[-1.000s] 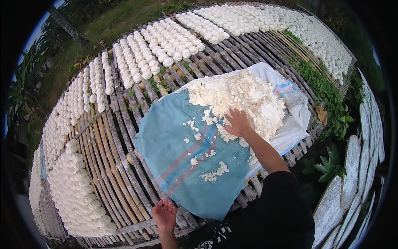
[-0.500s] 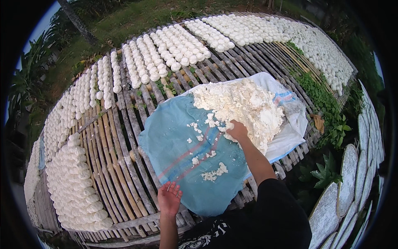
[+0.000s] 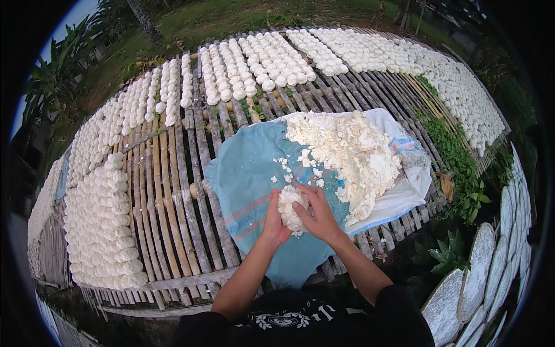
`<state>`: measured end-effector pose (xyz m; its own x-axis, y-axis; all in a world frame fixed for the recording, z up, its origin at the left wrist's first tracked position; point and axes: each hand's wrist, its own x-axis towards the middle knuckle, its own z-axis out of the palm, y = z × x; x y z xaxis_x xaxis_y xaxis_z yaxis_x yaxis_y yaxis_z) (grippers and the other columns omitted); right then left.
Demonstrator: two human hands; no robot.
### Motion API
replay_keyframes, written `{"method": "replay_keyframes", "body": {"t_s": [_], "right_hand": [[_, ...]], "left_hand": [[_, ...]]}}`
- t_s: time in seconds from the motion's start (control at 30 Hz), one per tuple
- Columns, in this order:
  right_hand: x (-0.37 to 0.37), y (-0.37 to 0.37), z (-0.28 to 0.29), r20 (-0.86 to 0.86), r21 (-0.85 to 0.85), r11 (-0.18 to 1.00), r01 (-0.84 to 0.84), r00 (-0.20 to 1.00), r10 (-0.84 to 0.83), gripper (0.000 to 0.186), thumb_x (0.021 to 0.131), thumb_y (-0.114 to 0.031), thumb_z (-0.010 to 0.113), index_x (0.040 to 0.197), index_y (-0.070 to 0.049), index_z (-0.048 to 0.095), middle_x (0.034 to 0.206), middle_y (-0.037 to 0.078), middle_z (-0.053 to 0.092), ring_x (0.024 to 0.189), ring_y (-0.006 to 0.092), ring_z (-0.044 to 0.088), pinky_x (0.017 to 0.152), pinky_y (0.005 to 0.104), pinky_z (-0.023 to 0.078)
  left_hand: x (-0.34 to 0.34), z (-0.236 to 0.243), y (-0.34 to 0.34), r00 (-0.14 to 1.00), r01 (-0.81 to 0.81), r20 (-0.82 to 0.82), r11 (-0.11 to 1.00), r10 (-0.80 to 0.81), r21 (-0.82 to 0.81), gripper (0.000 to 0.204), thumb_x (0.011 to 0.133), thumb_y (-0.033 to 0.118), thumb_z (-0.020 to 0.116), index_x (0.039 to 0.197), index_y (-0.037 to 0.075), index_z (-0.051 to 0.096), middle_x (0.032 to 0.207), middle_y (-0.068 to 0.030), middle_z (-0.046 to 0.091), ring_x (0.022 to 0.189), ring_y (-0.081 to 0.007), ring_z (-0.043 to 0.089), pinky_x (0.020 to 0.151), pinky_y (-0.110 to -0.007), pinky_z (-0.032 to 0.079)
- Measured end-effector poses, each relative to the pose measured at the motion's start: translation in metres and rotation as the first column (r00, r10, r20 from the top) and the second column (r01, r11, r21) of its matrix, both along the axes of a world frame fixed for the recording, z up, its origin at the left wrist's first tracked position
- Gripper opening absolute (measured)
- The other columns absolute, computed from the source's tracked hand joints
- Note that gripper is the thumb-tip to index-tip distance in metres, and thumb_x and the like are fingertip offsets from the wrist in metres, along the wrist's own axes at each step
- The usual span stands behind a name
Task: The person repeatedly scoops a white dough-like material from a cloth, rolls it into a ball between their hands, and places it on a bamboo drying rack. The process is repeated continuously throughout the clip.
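Observation:
Between my two hands is a rounded lump of white, crumbly dough, held over the blue-green woven sack. My left hand cups its left side. My right hand wraps the right side, with the thumb pressed on top. Behind and to the right lies a large heap of the same crumbly white mass, resting on the sacks. Loose crumbs are scattered on the blue-green sack near my hands. The underside of the lump is hidden.
The sacks, one of them white, lie on a slatted bamboo rack. Rows of white balls stand along its far side, with a dense block at left. Round whitish discs lean at the lower right. Green plants grow through the slats.
My right hand has left the heap and come back toward me with white dough. My left hand has moved up and right to meet it, and both now hold a lump.

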<state>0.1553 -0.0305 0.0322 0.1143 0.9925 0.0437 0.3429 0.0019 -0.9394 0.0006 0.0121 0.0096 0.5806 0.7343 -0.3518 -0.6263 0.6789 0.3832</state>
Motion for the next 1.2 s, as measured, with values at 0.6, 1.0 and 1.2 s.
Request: {"method": "replay_keyframes", "body": {"t_s": [0.6, 1.0, 1.2], "right_hand": [[-0.045, -0.021, 0.002, 0.251, 0.534, 0.844, -0.047, 0.962, -0.105, 0.071, 0.082, -0.031, 0.087, 0.14, 0.002, 0.061, 0.13, 0.023, 0.068, 0.117, 0.04, 0.067, 0.102, 0.0467, 0.052], [-0.044, -0.023, 0.007, 0.105, 0.632, 0.773, 0.051, 0.983, -0.151, 0.056, 0.094, -0.033, 0.076, 0.136, 0.002, 0.066, 0.136, 0.024, 0.063, 0.117, 0.0377, 0.066, 0.1, 0.0464, 0.052], [-0.063, -0.023, 0.012, -0.066, 0.481, 0.853, 0.203, 0.978, -0.196, 0.053, 0.092, -0.023, 0.079, 0.135, 0.003, 0.065, 0.123, 0.022, 0.07, 0.109, 0.0344, 0.071, 0.093, 0.0417, 0.058]], "left_hand": [[-0.012, 0.003, -0.017, 0.997, -0.07, -0.02, 0.996, 0.072, 0.056, 0.072, 0.109, 0.07, 0.027, 0.16, 0.02, 0.04, 0.149, -0.0123, 0.058, 0.134, -0.027, 0.06, 0.111, -0.045, 0.052], [-0.008, 0.03, -0.039, 0.987, -0.162, 0.021, 0.964, 0.162, 0.21, 0.066, 0.113, 0.063, 0.032, 0.161, 0.019, 0.04, 0.148, -0.0074, 0.057, 0.132, -0.0225, 0.059, 0.111, -0.043, 0.05], [0.003, 0.029, -0.043, 0.96, -0.179, -0.16, 0.944, 0.23, 0.279, 0.063, 0.116, 0.056, 0.025, 0.17, 0.024, 0.027, 0.155, -0.006, 0.051, 0.139, -0.0228, 0.053, 0.115, -0.039, 0.047]]}}
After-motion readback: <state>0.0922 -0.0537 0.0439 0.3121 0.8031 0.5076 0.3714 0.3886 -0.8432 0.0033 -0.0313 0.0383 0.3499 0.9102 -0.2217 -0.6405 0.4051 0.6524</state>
